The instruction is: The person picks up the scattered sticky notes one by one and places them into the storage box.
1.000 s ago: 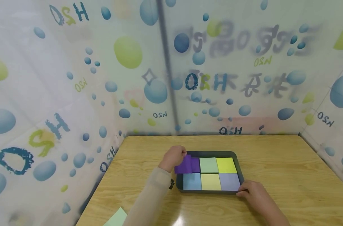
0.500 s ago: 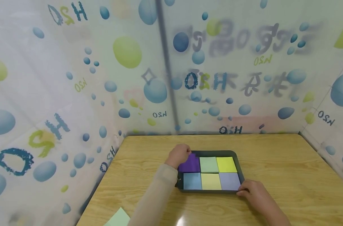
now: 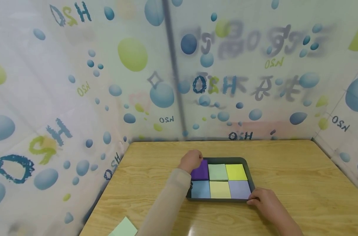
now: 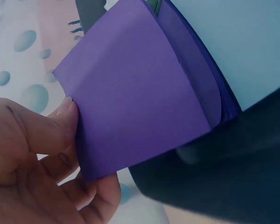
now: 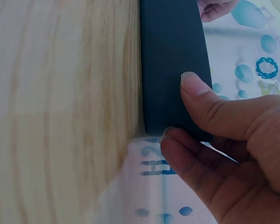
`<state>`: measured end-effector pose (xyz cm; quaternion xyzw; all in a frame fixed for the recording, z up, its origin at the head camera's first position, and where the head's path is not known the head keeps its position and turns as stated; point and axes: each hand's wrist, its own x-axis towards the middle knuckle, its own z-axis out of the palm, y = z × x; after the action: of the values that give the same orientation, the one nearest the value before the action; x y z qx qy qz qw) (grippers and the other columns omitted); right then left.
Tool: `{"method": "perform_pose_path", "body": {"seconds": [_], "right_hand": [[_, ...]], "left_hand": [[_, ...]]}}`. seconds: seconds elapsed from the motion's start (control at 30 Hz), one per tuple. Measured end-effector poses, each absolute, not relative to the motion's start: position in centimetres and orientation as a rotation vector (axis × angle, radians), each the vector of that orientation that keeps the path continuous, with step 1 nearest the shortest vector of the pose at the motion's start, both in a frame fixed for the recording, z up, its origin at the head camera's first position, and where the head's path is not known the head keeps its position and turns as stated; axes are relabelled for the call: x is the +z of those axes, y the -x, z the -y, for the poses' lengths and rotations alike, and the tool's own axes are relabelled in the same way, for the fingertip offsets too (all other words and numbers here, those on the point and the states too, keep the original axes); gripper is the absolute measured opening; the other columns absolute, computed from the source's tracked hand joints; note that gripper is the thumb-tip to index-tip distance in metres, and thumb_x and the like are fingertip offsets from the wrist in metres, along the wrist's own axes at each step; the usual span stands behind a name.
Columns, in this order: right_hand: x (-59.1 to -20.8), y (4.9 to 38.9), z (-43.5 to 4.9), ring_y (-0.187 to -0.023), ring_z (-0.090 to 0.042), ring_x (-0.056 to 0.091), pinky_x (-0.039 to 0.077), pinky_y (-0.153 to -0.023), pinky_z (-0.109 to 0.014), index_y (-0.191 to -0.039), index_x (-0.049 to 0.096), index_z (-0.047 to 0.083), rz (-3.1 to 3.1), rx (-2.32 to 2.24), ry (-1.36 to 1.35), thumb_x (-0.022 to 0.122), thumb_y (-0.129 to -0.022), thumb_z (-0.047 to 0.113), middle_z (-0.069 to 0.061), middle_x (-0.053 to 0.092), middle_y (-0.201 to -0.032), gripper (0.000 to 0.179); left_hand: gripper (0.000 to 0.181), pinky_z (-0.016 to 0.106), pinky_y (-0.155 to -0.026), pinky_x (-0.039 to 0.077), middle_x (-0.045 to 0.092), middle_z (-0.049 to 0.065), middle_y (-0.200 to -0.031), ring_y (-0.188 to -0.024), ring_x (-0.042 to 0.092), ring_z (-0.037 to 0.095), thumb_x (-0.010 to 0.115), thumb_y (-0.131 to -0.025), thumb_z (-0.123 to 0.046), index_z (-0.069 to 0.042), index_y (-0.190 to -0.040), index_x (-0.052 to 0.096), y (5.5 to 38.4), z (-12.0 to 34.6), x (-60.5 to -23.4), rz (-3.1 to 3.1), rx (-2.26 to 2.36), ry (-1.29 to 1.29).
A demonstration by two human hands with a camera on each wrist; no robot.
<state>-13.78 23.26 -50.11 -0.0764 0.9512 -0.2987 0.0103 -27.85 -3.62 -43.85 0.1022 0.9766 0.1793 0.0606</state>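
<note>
My left hand (image 3: 191, 160) pinches a purple sticky note (image 4: 135, 93) by its edge, between thumb and fingers, at the back left corner of a dark grey tray (image 3: 218, 200). Beneath that note, in the left wrist view, lie more purple sheets (image 4: 191, 70). The note's far side stays over the stack while the pinched edge is raised. My right hand (image 3: 265, 201) grips the tray's near right corner, thumb on the wall. Beside the purple stack sit light green notes (image 3: 217, 172) and yellow notes (image 3: 236, 172); blue (image 3: 200, 189), cream (image 3: 220, 190) and lavender (image 3: 239, 189) notes fill the front row.
The tray rests on a wood-grain table (image 3: 155, 157). A loose light green sheet (image 3: 124, 227) lies at the table's near left. Patterned curtains (image 3: 131, 85) with printed drops hang behind and beside the table.
My left hand has moved right with the purple note, bringing it from over the tray's left rim onto the purple stack. My right hand has kept its grip on the corner.
</note>
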Motion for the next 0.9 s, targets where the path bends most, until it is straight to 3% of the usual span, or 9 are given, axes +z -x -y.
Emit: {"method": "perform_pose_path", "body": {"seconds": [0.17,0.5,0.73,0.9], "right_hand": [[-50.2,13.8,-23.2,-0.077,-0.009,0.061,0.056,-0.073,-0.032,-0.075,0.074,0.018,-2.958,-0.936,0.227,0.08,-0.082,0.008,0.006,0.069,-0.08,0.014],[-50.1,13.8,-23.2,-0.078,-0.009,0.061,0.057,-0.073,-0.034,-0.075,0.074,0.018,-2.962,-0.934,0.209,0.08,-0.082,0.008,0.006,0.069,-0.081,0.014],[-49.9,13.9,-23.1,-0.078,-0.009,0.061,0.057,-0.075,-0.037,-0.076,0.075,0.018,-2.957,-0.913,0.19,0.08,-0.083,0.008,0.006,0.069,-0.08,0.013],[-49.8,13.8,-23.0,-0.077,-0.008,0.06,0.057,-0.075,-0.036,-0.076,0.075,0.018,-2.955,-0.911,0.182,0.079,-0.083,0.008,0.006,0.068,-0.08,0.013]], "left_hand": [[0.013,0.034,-0.07,0.053,0.071,-0.001,-0.102,-0.078,0.057,0.013,0.062,-0.101,-0.017,-0.014,-0.101,0.075,28.0,3.3,-44.2,-2.941,0.54,-0.275],[0.014,0.033,-0.061,0.048,0.068,-0.002,-0.086,-0.072,0.054,0.014,0.064,-0.098,-0.011,-0.014,-0.088,0.073,28.1,2.7,-45.0,-2.97,0.536,-0.206],[0.013,0.041,-0.071,0.058,0.075,0.001,-0.1,-0.088,0.068,0.021,0.068,-0.093,-0.006,-0.015,-0.095,0.076,28.1,2.5,-45.4,-3.015,0.485,-0.165],[0.012,0.045,-0.078,0.058,0.075,0.001,-0.102,-0.096,0.067,0.026,0.068,-0.093,-0.01,-0.017,-0.095,0.078,28.0,2.2,-45.8,-3.067,0.405,-0.166]]}}
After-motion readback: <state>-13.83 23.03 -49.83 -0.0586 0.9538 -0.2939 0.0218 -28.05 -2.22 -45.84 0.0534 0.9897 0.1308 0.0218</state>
